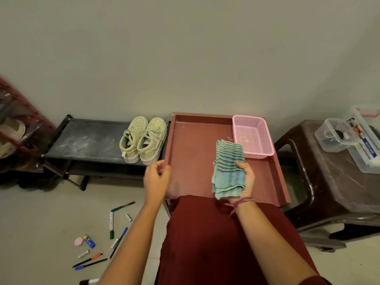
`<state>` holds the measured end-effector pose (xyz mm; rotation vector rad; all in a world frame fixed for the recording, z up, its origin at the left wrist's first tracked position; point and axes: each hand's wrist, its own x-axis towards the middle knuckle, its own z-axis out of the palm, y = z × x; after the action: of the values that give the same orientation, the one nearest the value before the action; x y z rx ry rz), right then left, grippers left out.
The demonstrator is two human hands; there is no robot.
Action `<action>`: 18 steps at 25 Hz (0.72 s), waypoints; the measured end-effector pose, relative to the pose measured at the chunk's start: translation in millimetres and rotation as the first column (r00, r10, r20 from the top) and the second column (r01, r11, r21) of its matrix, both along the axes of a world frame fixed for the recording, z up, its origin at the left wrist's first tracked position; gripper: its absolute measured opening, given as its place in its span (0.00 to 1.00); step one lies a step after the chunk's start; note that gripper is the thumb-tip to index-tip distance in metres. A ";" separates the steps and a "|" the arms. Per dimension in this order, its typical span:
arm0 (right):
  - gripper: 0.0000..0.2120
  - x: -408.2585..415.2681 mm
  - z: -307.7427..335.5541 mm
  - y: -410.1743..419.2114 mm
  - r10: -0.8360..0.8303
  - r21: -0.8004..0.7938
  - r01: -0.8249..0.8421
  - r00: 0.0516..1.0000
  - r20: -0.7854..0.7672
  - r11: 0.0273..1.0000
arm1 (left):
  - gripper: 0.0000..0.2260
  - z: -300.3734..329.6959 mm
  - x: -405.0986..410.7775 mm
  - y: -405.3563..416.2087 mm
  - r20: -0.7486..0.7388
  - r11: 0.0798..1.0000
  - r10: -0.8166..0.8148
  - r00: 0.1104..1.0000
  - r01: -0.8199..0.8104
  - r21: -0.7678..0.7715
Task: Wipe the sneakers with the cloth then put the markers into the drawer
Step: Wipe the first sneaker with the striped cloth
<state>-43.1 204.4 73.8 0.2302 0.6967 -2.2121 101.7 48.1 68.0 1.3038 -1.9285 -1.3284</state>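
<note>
Where my forearms enter the frame, markers (112,225) lie scattered on the floor, one cut off at the bottom edge. My right hand (244,179) grips the striped cloth (229,167) over the open red drawer (191,145); its fingers are hidden beneath. My left hand (157,181) hovers loosely curled, holding nothing. Beyond, the sneakers (143,138) sit on a dark rack (90,138).

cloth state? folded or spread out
Folded. The striped cloth lies as a narrow layered strip across the right hand, whose thumb pinches it, above the open drawer.
</note>
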 end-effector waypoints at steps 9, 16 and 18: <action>0.37 -29.8 -32.5 0.1 0.007 0.053 -0.009 0.999 0.049 0.999 | 0.19 -50.9 -6.0 -116.7 0.402 0.880 -0.096 0.911 0.266 -0.392; 0.38 -42.5 -54.1 1.8 0.000 0.111 -0.009 0.997 0.082 0.994 | 0.17 -65.4 -28.1 -161.1 0.780 0.703 -0.108 0.616 0.602 -0.378; 0.39 -41.2 -54.0 0.2 0.015 0.106 -0.024 0.996 0.090 0.994 | 0.16 -59.4 -30.3 -163.6 0.823 0.689 -0.086 0.561 0.630 -0.357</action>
<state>-84.3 204.6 19.7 0.3726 0.7657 -2.1344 71.5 -115.5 8.6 1.1717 -3.0276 -0.0634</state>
